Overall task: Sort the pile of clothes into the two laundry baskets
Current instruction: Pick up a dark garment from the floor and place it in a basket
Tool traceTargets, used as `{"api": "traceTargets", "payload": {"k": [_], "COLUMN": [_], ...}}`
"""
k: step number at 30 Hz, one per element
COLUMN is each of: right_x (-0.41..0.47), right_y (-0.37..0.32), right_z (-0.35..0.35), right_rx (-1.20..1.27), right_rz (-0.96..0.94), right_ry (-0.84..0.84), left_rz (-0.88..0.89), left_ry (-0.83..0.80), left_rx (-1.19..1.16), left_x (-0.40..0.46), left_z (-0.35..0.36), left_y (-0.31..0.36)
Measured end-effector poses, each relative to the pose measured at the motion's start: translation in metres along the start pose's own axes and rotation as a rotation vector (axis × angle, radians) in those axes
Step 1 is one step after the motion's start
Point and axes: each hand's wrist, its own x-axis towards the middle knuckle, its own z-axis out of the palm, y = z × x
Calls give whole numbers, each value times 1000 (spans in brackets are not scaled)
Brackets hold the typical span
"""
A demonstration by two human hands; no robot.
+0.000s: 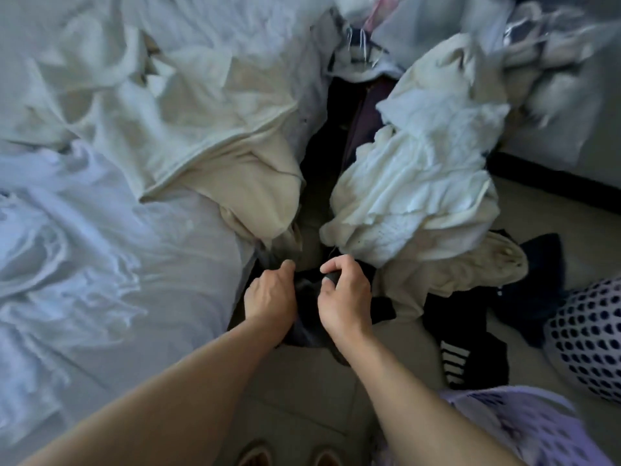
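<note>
Gripping a dark garment [304,307] with both hands.
Curling left hand [268,297] and right hand [342,297] into its bunched cloth, below the pile [413,183], baskets [591,338] lying rightward.

I see a narrow gap between the cream garment [248,169] on the bed [174,270] and the white heap [413,183]. Bare floor [302,391] near me is open; dark clothes [470,331] and mesh baskets [591,338] crowd the right.
</note>
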Motion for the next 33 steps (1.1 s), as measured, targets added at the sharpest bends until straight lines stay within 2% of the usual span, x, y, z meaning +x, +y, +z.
{"api": "traceTargets", "payload": {"k": [9, 17, 24, 26, 30, 32, 33], "right_x": [-11, -20, -31, -40, -62, -68, -70], "right_y": [-121, -190, -208, -210, -213, -215, -217], "right_z": [-125, -227, -311, -333, -361, -365, -367], "right_rx": [93, 362, 683, 641, 356, 209, 147], "right_rz": [5, 42, 54, 24, -98, -138, -172], "right_ry": [203, 260, 108, -24, -230, -270, -236], "left_rz": [107, 539, 396, 342, 243, 239, 250], "left_ry": [70, 71, 205, 219, 292, 314, 325], "left_rx": [-280, -182, -293, -372, -482, -487, -479], "left_x": [-40, -86, -132, -141, -168, -179, -184], "left_z": [-144, -227, -305, -325, -363, -379, -387], "left_y": [61, 125, 173, 184, 202, 212, 216]}}
